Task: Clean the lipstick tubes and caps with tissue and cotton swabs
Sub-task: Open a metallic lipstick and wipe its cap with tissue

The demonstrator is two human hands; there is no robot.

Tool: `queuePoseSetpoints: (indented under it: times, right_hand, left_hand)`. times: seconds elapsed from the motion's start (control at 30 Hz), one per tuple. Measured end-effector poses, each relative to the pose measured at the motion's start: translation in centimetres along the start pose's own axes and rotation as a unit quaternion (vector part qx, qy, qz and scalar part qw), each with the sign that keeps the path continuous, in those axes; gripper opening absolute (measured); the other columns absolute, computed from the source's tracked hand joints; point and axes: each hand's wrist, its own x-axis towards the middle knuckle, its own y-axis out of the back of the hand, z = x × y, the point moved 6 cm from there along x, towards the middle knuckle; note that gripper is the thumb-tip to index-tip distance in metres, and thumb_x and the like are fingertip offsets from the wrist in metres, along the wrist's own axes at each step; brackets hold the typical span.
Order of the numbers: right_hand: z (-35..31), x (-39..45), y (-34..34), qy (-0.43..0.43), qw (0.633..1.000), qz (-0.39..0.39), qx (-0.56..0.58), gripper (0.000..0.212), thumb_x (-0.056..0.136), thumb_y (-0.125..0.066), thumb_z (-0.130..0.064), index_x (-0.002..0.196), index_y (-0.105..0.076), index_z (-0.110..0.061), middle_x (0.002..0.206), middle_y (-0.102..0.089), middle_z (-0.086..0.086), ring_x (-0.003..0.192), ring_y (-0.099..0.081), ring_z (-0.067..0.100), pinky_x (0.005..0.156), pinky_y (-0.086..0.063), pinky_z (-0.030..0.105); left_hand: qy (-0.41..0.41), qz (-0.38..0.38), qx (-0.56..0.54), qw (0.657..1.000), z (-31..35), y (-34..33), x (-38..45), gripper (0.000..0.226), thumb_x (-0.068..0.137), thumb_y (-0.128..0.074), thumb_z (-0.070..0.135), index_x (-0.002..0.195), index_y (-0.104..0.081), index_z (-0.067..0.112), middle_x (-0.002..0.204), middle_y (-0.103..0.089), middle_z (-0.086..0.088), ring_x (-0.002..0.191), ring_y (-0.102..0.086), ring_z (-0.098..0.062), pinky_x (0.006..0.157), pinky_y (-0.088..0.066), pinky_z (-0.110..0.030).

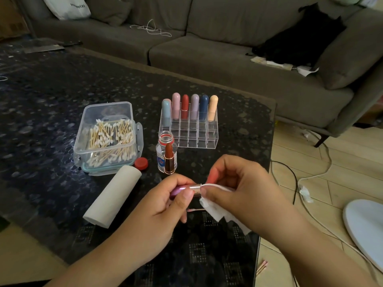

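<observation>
- From the head view, I see the left hand (165, 200) raised over the near part of the dark glass table (51, 104), fingers curled round a purple lipstick cap (182, 189) that lies sideways, its silver rim pointing right.
- The right hand (234, 183) meets it from the right, thumb and fingers pinching a white tissue (219, 210) against the cap's rim; the loose tissue hangs below the hand.
- Most of the cap is covered by the left fingers, so I cannot make out its closed end.
- I count one uncapped lipstick (169, 160), brown-red bullet up, standing on the table in front of one small clear bottle (165, 146) with its neck open; one red bottle cap (141, 163) lies just to the left.
- One clear organizer (192, 133) stands behind them with six capped lipsticks (191, 106) in its back row: pale blue, pink, red, lilac, navy and peach.
- One clear plastic box (107, 133) at left holds cotton swabs (112, 137), too many and too tangled to count.
- One tissue roll (113, 195) lies on its side near the box.
- A pinkish swab (194, 209) lies on the table under the hands, partly hidden.
- On the floor at right, a couple of used swabs (262, 266) show, blurred.
</observation>
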Motion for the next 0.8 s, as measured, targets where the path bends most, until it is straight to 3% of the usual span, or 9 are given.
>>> queuePoseSetpoints:
  times: [0.1,0.17,0.27,0.33,0.6,0.73,0.8]
  right_hand:
    - [0.9,0.0,-0.8,-0.062,0.997,-0.046,0.005,0.011,0.076,-0.073,-0.029,0.076,-0.064,-0.024,0.072,-0.07,-0.002,0.058,-0.059,0.0,0.061,-0.051,0.021]
    - [1.5,-0.2,-1.7,-0.113,0.984,-0.11,0.078,0.01,0.081,-0.071,-0.023,0.079,-0.066,-0.015,0.068,-0.071,0.001,0.059,-0.063,0.005,0.061,-0.052,0.023]
    - [1.5,-0.5,-2.5,-0.147,0.941,-0.163,0.259,0.013,0.073,-0.074,-0.015,0.075,-0.065,-0.006,0.064,-0.068,0.008,0.058,-0.064,0.015,0.058,-0.05,0.024]
    - [1.1,-0.5,-2.2,-0.14,0.926,-0.175,0.305,0.016,0.068,-0.07,-0.017,0.077,-0.065,-0.005,0.066,-0.068,0.01,0.06,-0.064,0.017,0.057,-0.05,0.024]
    - [0.8,-0.5,-1.7,-0.123,0.936,-0.183,0.275,0.023,0.076,-0.065,-0.019,0.09,-0.057,-0.002,0.072,-0.07,0.012,0.058,-0.064,0.013,0.044,-0.046,0.018]
    - [0.9,-0.6,-2.0,-0.128,0.927,-0.2,0.29,0.027,0.078,-0.064,-0.021,0.093,-0.061,0.001,0.075,-0.071,0.012,0.068,-0.068,0.018,0.058,-0.05,0.019]
    - [0.8,-0.8,-2.3,-0.125,0.928,-0.209,0.284,0.018,0.083,-0.062,-0.017,0.089,-0.061,0.0,0.071,-0.07,0.009,0.069,-0.067,0.019,0.06,-0.051,0.021]
  left_hand:
    - [-0.038,-0.022,0.041,0.998,0.8,0.0,-0.2,0.029,0.081,-0.038,0.061,0.098,-0.055,0.044,0.07,-0.058,0.013,0.067,-0.054,-0.006,0.07,-0.048,-0.026]
    - [-0.06,-0.026,0.057,0.996,1.4,0.0,-0.4,0.024,0.084,-0.039,0.056,0.098,-0.054,0.043,0.077,-0.06,0.02,0.072,-0.056,-0.001,0.067,-0.043,-0.014]
    - [-0.079,-0.012,0.042,0.996,2.0,0.1,-0.7,0.021,0.087,-0.042,0.05,0.101,-0.055,0.041,0.084,-0.062,0.023,0.08,-0.059,0.001,0.07,-0.043,-0.009]
    - [-0.101,-0.008,0.024,0.995,2.4,0.2,-0.6,0.021,0.09,-0.044,0.043,0.101,-0.057,0.032,0.082,-0.062,0.025,0.078,-0.059,0.006,0.07,-0.042,-0.005]
    - [-0.115,-0.034,-0.016,0.993,3.2,0.0,-0.3,0.017,0.092,-0.044,0.026,0.098,-0.056,0.017,0.075,-0.062,0.021,0.074,-0.059,0.005,0.07,-0.043,-0.004]
    - [-0.11,-0.043,-0.014,0.993,2.6,0.1,-0.4,0.016,0.092,-0.045,0.038,0.101,-0.056,0.03,0.085,-0.065,0.006,0.083,-0.064,-0.009,0.075,-0.047,-0.012]
    - [-0.103,-0.044,0.009,0.994,2.3,0.3,-0.5,0.018,0.091,-0.045,0.043,0.102,-0.056,0.034,0.087,-0.065,0.006,0.085,-0.064,-0.013,0.076,-0.049,-0.018]
